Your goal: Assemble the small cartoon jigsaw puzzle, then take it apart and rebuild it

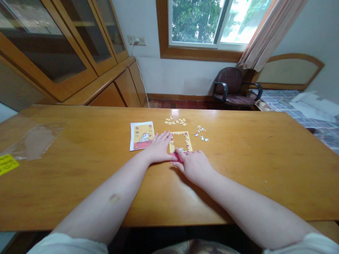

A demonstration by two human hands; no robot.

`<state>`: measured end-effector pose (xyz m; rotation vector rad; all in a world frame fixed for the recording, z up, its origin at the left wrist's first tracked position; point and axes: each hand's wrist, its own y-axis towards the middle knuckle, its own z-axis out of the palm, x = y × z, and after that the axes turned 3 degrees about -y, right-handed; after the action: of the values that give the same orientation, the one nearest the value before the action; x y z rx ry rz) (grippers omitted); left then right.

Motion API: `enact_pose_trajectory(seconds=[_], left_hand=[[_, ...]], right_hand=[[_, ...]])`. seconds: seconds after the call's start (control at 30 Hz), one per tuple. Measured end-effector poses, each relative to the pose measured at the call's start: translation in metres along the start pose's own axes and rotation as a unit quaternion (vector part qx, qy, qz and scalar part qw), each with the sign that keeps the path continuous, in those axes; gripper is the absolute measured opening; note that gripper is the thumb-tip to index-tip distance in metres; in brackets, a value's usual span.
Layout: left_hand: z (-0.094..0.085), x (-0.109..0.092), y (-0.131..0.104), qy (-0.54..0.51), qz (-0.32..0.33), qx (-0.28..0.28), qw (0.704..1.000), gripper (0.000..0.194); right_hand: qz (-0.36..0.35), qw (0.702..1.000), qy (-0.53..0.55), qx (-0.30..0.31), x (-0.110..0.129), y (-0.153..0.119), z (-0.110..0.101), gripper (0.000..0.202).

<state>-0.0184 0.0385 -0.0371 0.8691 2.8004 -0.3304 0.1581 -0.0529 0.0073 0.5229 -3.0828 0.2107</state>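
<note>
A partly joined jigsaw puzzle (189,144) lies flat on the wooden table, its yellow border and pink bottom rows put together around an open middle where the tabletop shows. My left hand (159,147) rests flat along the puzzle's left edge with its fingers stretched out. My right hand (195,165) has its index finger pressed on the lower part of the puzzle and its thumb near the bottom edge; no piece shows between them. Just left of my left hand lies a reference picture (143,135) of a white cartoon animal, its lower right corner partly covered.
Loose yellow pieces (175,122) lie beyond the puzzle, and several white-and-pink pieces (203,138) to its right. A clear plastic bag (37,141) with a yellow label (8,164) lies at the table's left. An armchair (233,86) stands past the far edge.
</note>
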Motion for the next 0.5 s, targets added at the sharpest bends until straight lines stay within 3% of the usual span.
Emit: enact_pose_trajectory(seconds=[0.5], left_hand=[[0.0020,0.0025,0.0010,-0.004,0.004,-0.003,1.000,0.117]], right_hand=[[-0.010,1.000,0.000,-0.003,-0.0010,0.0024,0.0028,0.067]])
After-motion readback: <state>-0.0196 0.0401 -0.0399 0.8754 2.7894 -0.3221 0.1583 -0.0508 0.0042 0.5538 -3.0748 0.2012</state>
